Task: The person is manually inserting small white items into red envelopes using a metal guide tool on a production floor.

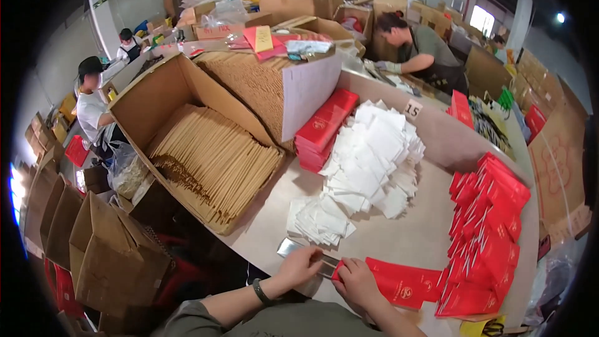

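At the table's near edge my left hand is closed round a flat, shiny silver strip. The strip shows on both sides of my fingers. Just right of it, my right hand is closed on the end of a small red packet, close against the strip; the exact contact is hidden by the fingers. Beside my right hand lie flat red packets. A heap of white paper slips is piled beyond my hands, with a smaller spread of white slips nearer.
Many red packets lean in a heap at the right. A red stack stands behind the white slips. An open carton of brown sleeves stands at left. A raised table edge runs behind; a co-worker leans beyond it.
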Demonstrator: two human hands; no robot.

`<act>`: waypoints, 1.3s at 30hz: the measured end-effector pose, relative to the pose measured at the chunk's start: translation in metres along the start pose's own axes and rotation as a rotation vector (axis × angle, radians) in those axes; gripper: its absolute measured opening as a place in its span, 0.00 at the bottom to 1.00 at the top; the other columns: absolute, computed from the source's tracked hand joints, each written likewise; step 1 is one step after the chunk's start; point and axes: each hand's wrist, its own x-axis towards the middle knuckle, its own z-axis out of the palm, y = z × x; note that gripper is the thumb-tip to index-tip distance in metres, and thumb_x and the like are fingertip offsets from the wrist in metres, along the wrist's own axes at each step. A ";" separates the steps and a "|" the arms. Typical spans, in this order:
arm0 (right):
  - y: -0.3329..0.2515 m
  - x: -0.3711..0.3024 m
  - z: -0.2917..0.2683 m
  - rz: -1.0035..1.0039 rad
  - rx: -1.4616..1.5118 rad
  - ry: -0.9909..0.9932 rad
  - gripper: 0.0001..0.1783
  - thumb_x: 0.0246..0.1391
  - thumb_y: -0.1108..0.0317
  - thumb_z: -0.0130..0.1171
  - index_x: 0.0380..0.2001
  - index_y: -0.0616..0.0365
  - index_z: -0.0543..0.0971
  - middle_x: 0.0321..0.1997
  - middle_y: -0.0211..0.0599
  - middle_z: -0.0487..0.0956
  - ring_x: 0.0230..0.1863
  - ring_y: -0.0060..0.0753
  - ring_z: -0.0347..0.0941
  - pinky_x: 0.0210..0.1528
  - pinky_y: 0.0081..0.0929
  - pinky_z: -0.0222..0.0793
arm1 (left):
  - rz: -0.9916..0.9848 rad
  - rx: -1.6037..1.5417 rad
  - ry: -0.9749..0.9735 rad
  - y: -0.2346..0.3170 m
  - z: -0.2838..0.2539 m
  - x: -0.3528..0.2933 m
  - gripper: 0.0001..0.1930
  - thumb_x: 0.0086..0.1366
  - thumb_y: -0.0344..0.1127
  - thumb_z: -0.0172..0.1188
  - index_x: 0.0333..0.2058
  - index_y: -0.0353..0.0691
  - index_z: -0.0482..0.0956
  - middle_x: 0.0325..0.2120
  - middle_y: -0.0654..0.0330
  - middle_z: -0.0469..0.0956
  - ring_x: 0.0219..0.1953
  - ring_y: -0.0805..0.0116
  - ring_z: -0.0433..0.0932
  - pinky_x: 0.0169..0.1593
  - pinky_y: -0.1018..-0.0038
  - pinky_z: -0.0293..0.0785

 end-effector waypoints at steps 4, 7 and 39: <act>0.010 -0.001 0.010 -0.031 0.046 0.024 0.19 0.42 0.67 0.66 0.38 0.62 0.75 0.48 0.50 0.77 0.49 0.54 0.73 0.52 0.45 0.70 | 0.001 -0.257 -0.229 -0.009 0.034 0.014 0.19 0.67 0.31 0.59 0.55 0.34 0.70 0.45 0.52 0.80 0.46 0.67 0.80 0.52 0.71 0.76; 0.003 0.001 -0.005 -0.044 0.103 -0.016 0.19 0.41 0.67 0.66 0.38 0.62 0.75 0.47 0.50 0.77 0.49 0.54 0.73 0.51 0.44 0.71 | 0.073 -0.681 -0.389 -0.036 0.030 0.014 0.22 0.67 0.32 0.61 0.57 0.35 0.68 0.48 0.52 0.79 0.49 0.68 0.79 0.51 0.71 0.76; 0.020 -0.011 -0.029 0.644 -0.030 -0.174 0.18 0.61 0.56 0.56 0.28 0.61 0.76 0.24 0.47 0.78 0.30 0.54 0.77 0.33 0.48 0.70 | 0.149 0.515 -0.076 0.016 -0.014 -0.014 0.36 0.50 0.38 0.73 0.57 0.40 0.69 0.42 0.52 0.75 0.40 0.48 0.78 0.42 0.60 0.76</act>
